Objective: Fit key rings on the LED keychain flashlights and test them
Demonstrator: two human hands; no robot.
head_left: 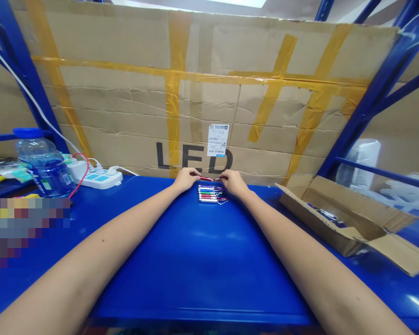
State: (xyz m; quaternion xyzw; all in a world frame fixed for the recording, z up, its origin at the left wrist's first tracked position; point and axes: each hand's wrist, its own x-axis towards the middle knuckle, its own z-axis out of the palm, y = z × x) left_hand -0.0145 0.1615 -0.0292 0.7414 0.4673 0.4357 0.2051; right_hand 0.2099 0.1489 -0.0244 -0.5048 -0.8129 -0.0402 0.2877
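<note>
My left hand (187, 179) is closed in a pinch on the left end of a slim red metal tube (206, 179), which looks like a small penlight. At its other end are the pinched fingers of my right hand (232, 182). The red tube lies level at the far end of a neat row of similar coloured tubes (207, 194) in purple, blue, green, red and silver. Thin cord or clip loops (223, 200) stick out at the right ends of the row. My right fingers partly hide the red tube's right end.
An opened cardboard box (335, 218) with several shiny items stands at right on the blue table (202, 270). At left are a water bottle (45, 163) and a white power strip (99, 178). A large taped carton (132, 107) forms the back wall between blue shelf posts (366, 111).
</note>
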